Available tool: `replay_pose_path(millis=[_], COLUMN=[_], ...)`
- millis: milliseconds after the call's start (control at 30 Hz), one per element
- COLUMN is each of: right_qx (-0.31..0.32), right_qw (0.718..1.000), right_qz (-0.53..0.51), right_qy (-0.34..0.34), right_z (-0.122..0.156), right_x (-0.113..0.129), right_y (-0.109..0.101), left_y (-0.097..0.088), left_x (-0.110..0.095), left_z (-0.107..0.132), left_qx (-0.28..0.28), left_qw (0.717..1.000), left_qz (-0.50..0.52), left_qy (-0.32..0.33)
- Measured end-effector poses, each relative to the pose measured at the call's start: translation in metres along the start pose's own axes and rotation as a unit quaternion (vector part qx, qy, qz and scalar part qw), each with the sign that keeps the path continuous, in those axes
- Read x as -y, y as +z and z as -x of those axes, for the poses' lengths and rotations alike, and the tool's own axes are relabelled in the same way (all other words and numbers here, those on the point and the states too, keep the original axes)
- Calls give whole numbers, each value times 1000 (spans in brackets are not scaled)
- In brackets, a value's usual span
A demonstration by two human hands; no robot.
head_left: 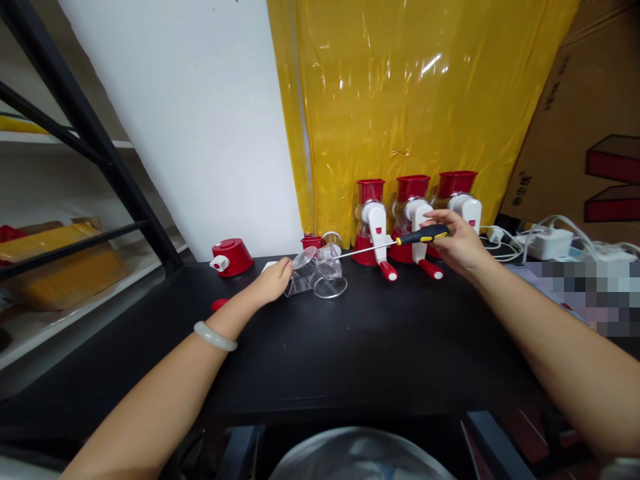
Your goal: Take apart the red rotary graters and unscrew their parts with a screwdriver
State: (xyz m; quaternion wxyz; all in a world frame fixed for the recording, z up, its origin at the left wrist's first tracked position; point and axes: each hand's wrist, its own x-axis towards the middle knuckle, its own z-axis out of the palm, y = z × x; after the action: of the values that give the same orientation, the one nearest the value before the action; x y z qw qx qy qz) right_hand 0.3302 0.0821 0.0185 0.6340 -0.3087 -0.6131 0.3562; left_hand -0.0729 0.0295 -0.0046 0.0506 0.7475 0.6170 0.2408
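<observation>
My left hand has its fingers closed on the edge of a clear plastic grater body, which is held just above the black table. Between thumb and fingers, my right hand grips a screwdriver with a black and yellow handle. Its long metal shaft points left, and the tip reaches the clear part; whether it touches a screw is too small to tell. A metal ring-like rim shows at the lower end of the clear part. Close behind are a small red part and a metal grater drum.
Three red and white rotary graters with crank handles line the back right. A red base with a white knob sits at the back left of the black table. White chargers and cables lie at right, near a cardboard box.
</observation>
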Motion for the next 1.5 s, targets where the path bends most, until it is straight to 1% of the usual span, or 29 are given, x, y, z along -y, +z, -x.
replay_pose_path(millis=[100,233,300,333,400,467,500,567,633,700,767,833,900,967,1000,1067,1167,1233,1300,1367,1433,1500], right_qx=[4,40,43,32,-7,-38,-45,-42,-37,-40,-35,-13,14,32,34,16,-20,-16,-13,-28,-36,-15], right_qw=[1000,994,993,996,999,990,985,985,992,998,998,993,990,989,990,995,999,994,992,995,998,993], right_qz=[-18,-97,-106,-84,11,119,153,162,118,43,-38,-100,-129,-135,-130,-99,25,106,125,80,-4,-89], right_qy=[-9,3,-6,-18,-51,-69,-65,-41,-14,5,33,59,62,49,42,25,12,19,29,42,58,73], right_z=[0,0,-1,-2,-3,-4,-4,-5,-6,-6,-5,-2,0,1,0,-1,-5,-7,-8,-7,-5,-1], right_x=[0,-1,-3,-4,-8,-11,-12,-14,-15,-13,-9,-4,1,3,3,0,-8,-13,-14,-12,-6,2], right_y=[2,2,0,-1,-4,-7,-8,-9,-7,-3,0,2,2,1,0,-2,-7,-10,-10,-8,-4,0], left_y=[0,1,1,1,1,1,1,2,3,3,3,3,3,3,3,3,3,3,3,3,3,3], left_x=[0,0,0,0,0,1,1,3,5,6,6,6,5,5,4,4,4,4,4,4,4,3], left_z=[0,0,0,0,0,-1,-1,-2,-2,-3,-3,-2,-2,-2,-2,-2,-2,-2,-2,-2,-2,-2], left_qx=[3,2,-1,-2,-1,-1,-2,-4,-5,-4,-2,-1,-1,-2,-3,-4,-6,-6,-5,-4,-4,-5], left_qw=[1000,1000,1000,1000,1000,1000,1000,1000,1000,1000,1000,1000,1000,1000,1000,1000,1000,1000,1000,1000,1000,1000], left_qz=[-2,-2,-1,0,2,3,2,0,0,4,6,5,4,3,3,2,-2,-2,-1,0,2,2], left_qy=[2,3,4,4,3,5,6,9,11,12,11,9,9,9,9,9,9,9,8,8,10,12])
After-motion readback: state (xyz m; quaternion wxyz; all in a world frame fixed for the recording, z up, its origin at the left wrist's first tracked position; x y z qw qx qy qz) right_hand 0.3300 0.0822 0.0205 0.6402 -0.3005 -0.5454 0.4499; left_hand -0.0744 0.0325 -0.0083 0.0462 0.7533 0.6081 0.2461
